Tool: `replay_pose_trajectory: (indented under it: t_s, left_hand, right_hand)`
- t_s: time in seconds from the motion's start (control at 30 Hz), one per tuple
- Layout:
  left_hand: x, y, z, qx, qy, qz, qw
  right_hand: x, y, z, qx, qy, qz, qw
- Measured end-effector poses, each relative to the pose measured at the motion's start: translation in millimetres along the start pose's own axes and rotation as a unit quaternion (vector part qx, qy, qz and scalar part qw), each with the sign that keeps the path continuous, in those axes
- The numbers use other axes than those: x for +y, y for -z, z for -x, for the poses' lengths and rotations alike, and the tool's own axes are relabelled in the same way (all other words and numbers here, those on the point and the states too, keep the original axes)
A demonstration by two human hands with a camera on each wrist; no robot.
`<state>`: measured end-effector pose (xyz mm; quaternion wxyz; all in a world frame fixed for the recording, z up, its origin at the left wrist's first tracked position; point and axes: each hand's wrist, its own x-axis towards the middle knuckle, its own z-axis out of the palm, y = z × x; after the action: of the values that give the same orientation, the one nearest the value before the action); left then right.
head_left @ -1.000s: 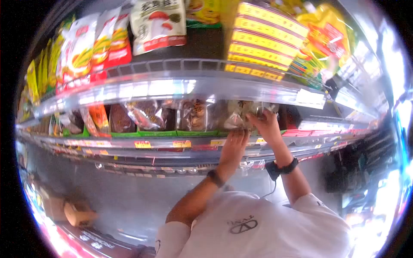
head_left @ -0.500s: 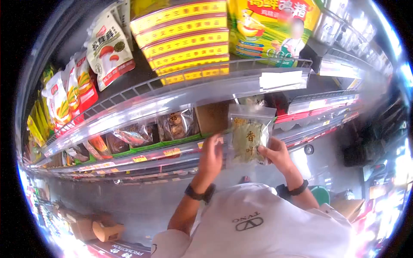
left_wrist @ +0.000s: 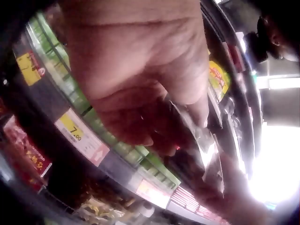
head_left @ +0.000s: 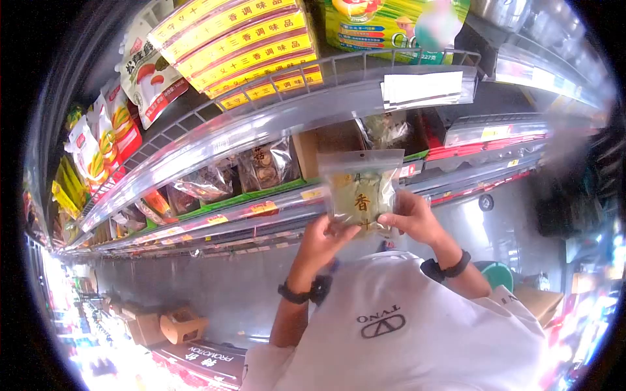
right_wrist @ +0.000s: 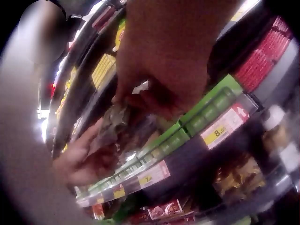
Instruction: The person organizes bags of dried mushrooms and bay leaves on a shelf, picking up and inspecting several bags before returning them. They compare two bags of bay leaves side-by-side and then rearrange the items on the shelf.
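Note:
A clear zip bag of bay leaves (head_left: 362, 195), with dark characters printed on its front, is held upright before the chest in the head view. My left hand (head_left: 319, 244) grips its lower left corner, thumb across the front. At the lower right edge, my right hand (head_left: 417, 221) pinches it, thumb in front and fingers behind. From the left wrist, the left hand (left_wrist: 140, 70) shows its palm side, with a shiny edge of the bag (left_wrist: 206, 150) under the thumb. The right wrist view is dim; the right hand (right_wrist: 164, 70) partly covers the bag there.
Behind the bag runs a lower shelf with bagged dried mushrooms (head_left: 267, 166) and an open carton (head_left: 319, 144). Another clear bag (head_left: 388, 130) lies farther right. Above, a wire-fronted shelf holds stacked yellow boxes (head_left: 241, 49) and a green pouch (head_left: 391, 29). Cardboard boxes (head_left: 182, 324) stand lower left.
Both hands were reaching into the lower shelf; the right hand then brought the bag out. The left hand has since taken hold too, and the bag has shifted left. The view has turned rightward.

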<state>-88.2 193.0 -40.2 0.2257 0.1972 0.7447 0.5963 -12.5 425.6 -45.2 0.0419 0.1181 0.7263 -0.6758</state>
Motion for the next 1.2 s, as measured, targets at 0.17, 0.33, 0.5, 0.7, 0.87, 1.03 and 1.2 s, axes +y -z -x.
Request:
replay_pose_trajectory:
  t_s: [0.17,0.33,0.5,0.7,0.87,1.03,1.2]
  left_hand:
    - [-1.4,1.0,4.8,0.004,-0.012,-0.003,1.000]
    - [-0.6,-1.6,9.9,0.020,0.009,-0.010,1.000]
    - [-6.2,-5.5,10.6,0.050,-0.018,-0.029,0.998]
    - [-3.7,-5.5,10.0,0.050,-0.012,0.023,0.998]
    - [-11.0,-2.1,4.3,0.136,-0.092,-0.083,0.983]
    - [0.6,3.2,7.3,0.061,-0.123,-0.132,0.982]
    - [-9.3,-5.0,1.9,-0.004,-0.191,-0.115,0.975]
  right_hand:
    - [1.3,-1.2,-0.7,-0.015,-0.016,-0.001,1.000]
    - [-5.3,-5.4,0.7,-0.022,0.001,-0.026,0.999]
    - [-4.8,-8.1,0.4,-0.012,0.019,-0.025,0.999]
    - [-4.5,-8.1,1.7,-0.002,0.017,-0.003,1.000]
    - [-12.8,-10.7,2.9,0.039,0.020,-0.069,0.997]
    - [-19.3,-7.4,3.9,0.035,0.022,-0.076,0.996]
    - [-29.2,-16.3,8.2,-0.017,0.105,0.022,0.994]
